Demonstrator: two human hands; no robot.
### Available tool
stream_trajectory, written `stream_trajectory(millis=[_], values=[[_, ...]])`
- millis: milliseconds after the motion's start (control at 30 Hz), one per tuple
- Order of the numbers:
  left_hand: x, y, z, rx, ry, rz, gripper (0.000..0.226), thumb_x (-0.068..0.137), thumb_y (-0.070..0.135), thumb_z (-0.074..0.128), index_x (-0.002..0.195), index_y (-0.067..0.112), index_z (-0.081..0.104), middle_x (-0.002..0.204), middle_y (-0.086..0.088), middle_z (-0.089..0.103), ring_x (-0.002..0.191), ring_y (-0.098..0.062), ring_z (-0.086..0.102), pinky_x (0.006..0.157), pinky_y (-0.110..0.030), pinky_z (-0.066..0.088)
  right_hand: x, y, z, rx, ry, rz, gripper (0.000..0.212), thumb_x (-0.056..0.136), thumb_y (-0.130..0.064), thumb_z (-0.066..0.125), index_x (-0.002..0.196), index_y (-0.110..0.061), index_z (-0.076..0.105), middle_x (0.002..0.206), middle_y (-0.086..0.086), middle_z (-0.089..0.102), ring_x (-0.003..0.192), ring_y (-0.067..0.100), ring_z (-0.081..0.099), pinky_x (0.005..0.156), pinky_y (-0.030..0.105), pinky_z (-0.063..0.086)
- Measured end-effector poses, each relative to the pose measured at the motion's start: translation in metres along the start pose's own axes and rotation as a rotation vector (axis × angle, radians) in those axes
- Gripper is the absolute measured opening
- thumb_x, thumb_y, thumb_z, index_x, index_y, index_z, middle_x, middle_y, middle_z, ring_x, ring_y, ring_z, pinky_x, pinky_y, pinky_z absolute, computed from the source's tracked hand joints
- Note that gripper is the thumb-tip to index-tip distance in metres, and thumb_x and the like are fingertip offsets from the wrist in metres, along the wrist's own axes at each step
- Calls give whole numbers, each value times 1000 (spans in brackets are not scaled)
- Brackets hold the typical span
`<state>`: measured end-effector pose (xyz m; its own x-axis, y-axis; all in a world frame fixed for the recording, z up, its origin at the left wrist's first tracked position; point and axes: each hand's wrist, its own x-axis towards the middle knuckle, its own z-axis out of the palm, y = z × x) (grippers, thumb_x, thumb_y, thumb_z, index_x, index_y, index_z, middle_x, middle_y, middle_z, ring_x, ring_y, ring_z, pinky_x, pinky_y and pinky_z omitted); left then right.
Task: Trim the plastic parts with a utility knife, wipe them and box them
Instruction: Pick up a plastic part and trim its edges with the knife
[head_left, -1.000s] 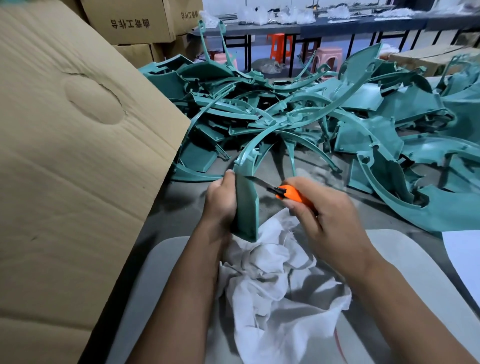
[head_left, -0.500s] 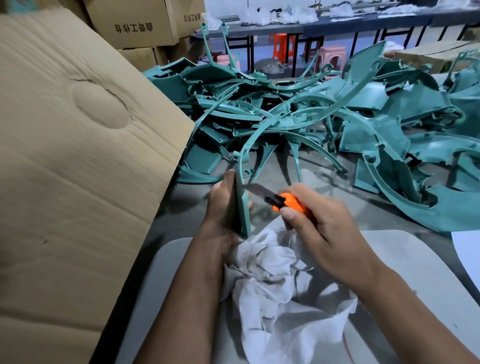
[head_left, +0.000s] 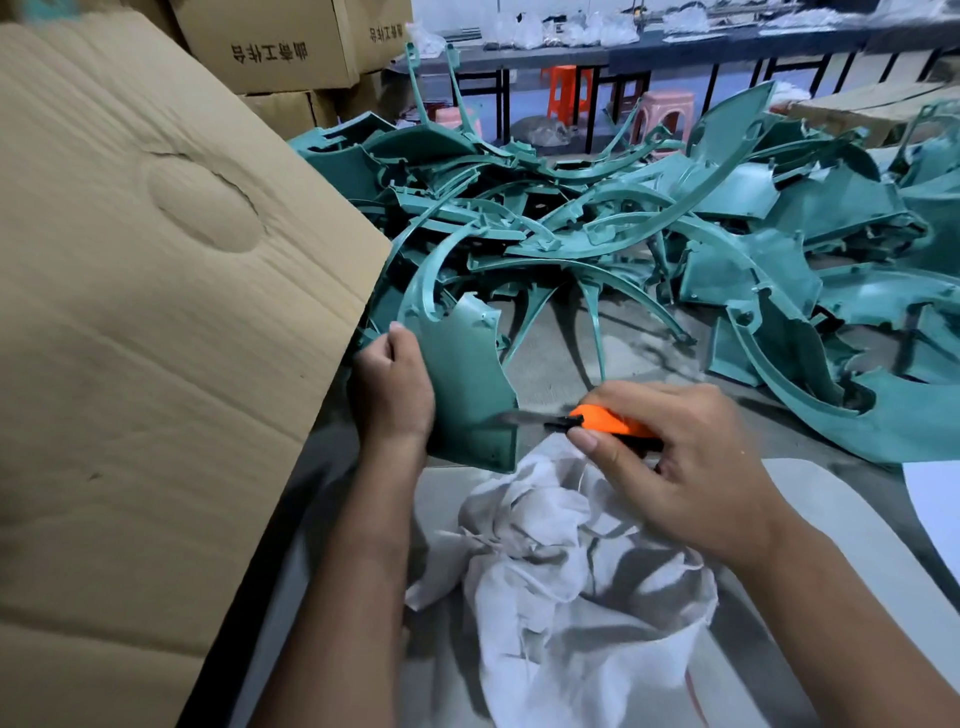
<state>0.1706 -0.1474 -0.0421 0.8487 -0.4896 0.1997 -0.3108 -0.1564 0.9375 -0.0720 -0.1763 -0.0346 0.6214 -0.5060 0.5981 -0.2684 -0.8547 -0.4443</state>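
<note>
While a big cardboard flap (head_left: 156, 338) leaned at the left beside the heap of teal parts (head_left: 649, 218), the left hand (head_left: 395, 389) clasped one teal part (head_left: 467, 384) upright over the white cloth (head_left: 571, 582). The right hand (head_left: 670, 457) clenched the orange utility knife (head_left: 597, 421), blade touching that part's lower edge.

The left hand (head_left: 395, 395) has its grip closed around the left edge of a teal panel (head_left: 467, 384), held upright with its broad face toward the camera. The right hand (head_left: 670, 462) is wrapped around an orange knife (head_left: 608, 422), whose blade lies against the panel's lower right edge. A crumpled white rag (head_left: 571, 587) lies just below both hands on a grey mat (head_left: 841, 525) on the tabletop (head_left: 639, 353). Behind the panel sprawls a pile of teal parts (head_left: 649, 218). A large cardboard flap (head_left: 156, 312) fills the left side, with boxes (head_left: 270, 47) stacked behind it.
</note>
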Motion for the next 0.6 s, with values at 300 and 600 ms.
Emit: stream_trajectory(millis=[300,600], values=[[-5,4,-4,57,53,117,48,105,25,43,59,10,37,54,-4,47,54,-23,37,58,-39,29,-1,9,1,-42,-28,63,31,100,-44,61,76,-24,59,58,-11,51,56,12,52,54,38,43],[0,2,-5,17,111,36,47,105,28,41,62,9,41,59,-7,49,62,-29,39,60,-39,30,0,8,6,-80,47,36,28,100,-43,62,85,-20,68,66,-8,58,63,17,54,57,41,45]])
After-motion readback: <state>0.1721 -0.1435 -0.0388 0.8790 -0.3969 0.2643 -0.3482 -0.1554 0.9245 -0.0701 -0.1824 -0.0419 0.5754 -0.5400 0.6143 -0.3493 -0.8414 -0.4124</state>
